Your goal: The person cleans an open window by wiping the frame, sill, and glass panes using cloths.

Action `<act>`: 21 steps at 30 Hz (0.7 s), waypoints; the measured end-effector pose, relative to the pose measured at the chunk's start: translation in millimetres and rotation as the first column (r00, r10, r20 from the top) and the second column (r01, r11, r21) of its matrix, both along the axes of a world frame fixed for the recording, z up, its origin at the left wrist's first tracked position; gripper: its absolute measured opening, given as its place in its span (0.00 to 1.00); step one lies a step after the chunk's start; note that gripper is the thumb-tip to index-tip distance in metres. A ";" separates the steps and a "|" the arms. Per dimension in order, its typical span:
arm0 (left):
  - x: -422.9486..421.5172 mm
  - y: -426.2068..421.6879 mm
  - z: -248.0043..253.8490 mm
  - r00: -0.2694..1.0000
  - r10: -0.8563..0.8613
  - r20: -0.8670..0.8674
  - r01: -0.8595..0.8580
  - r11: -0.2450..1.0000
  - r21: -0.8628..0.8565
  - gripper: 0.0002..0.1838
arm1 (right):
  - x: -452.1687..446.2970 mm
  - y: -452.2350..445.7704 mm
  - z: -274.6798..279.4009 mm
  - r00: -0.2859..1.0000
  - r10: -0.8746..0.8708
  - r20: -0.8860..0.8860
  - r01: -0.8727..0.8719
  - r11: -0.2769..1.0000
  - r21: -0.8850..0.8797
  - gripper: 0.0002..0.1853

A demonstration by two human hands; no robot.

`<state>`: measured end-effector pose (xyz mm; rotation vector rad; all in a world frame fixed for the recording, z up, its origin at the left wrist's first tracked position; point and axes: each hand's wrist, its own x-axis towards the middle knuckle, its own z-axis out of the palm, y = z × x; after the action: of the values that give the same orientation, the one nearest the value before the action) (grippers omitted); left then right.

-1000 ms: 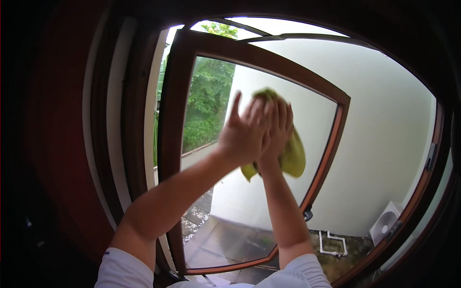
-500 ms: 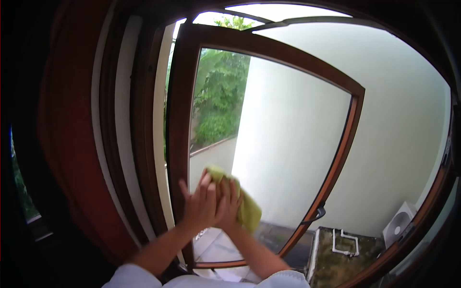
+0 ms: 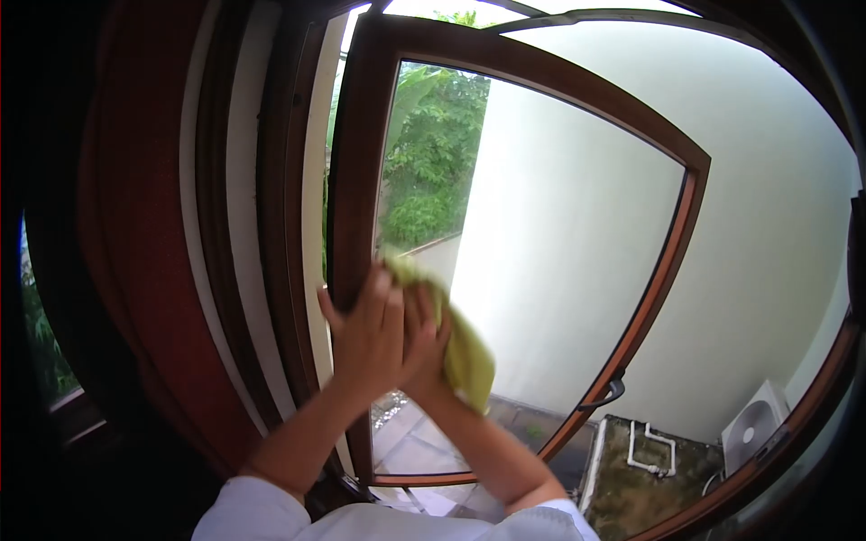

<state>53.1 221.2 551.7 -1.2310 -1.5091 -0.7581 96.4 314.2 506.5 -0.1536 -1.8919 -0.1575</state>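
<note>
Both my hands press a yellow-green cloth to the glass pane of an open brown-framed window, low on its left side. My left hand lies over the cloth's left part, with one digit sticking out toward the frame. Right beside it, partly covered by the left, my right hand has its fingers bent on the cloth. Loose cloth hangs down to the right of the right hand. Motion blurs the fingertips and the cloth's upper edge.
A dark handle sits on the window's right edge. Outside stand a pale wall, an air-conditioner unit and white pipes on a mossy ledge. A red curtain hangs at the left.
My hands and the cloth have moved up the glass, staying near its left side. The view has shifted slightly, so the window sits farther right and higher.
</note>
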 end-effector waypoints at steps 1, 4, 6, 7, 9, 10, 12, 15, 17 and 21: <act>0.6 -3.1 -33.9 0.998 -0.020 0.066 0.026 0.995 -0.097 0.30 | 2.3 2.2 -40.9 0.994 -0.094 0.054 0.091 0.995 0.048 0.29; 1.0 -5.1 -118.7 0.985 -0.046 0.164 0.078 0.978 -0.194 0.33 | 7.3 15.5 -122.0 0.984 -0.166 0.066 0.153 0.973 0.176 0.30; 2.3 1.3 -125.8 0.978 -0.064 0.198 0.097 0.982 -0.163 0.36 | 12.2 18.0 -117.5 0.982 -0.184 0.036 0.171 0.959 0.228 0.30; 3.8 7.5 -120.1 0.974 -0.076 0.214 0.102 0.989 -0.112 0.36 | 10.2 22.5 -107.9 0.977 -0.210 0.019 0.200 0.951 0.234 0.30; 10.0 22.5 -75.0 0.965 -0.109 0.239 0.117 0.993 -0.020 0.37 | 5.7 17.6 -69.0 0.965 -0.261 0.030 0.253 0.953 0.166 0.30; 13.2 25.5 -45.2 0.970 -0.117 0.212 0.119 0.993 0.007 0.35 | 7.6 20.5 -36.5 0.976 -0.217 0.009 0.214 0.966 0.145 0.32; 19.5 37.6 13.0 0.984 -0.094 0.153 0.081 0.993 0.087 0.33 | 19.7 21.7 33.9 0.997 -0.081 -0.004 0.081 0.994 0.070 0.34; 33.7 67.6 69.2 0.981 -0.160 0.109 0.135 0.969 0.209 0.32 | 43.3 33.5 99.2 0.997 -0.046 -0.060 0.048 0.998 0.033 0.34; 50.5 86.0 70.0 0.984 -0.145 0.103 0.121 0.972 0.203 0.33 | 43.3 46.6 92.8 0.981 -0.175 -0.081 0.168 0.982 -0.083 0.33; 72.2 114.5 -38.0 0.999 0.039 -0.009 -0.039 0.999 -0.019 0.35 | 47.7 86.3 -32.0 0.908 -0.416 -0.059 0.382 0.876 -0.293 0.30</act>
<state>125.3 335.7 513.7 -1.2143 -1.5324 -0.7128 144.0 400.5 474.5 -0.7342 -1.7332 -0.1604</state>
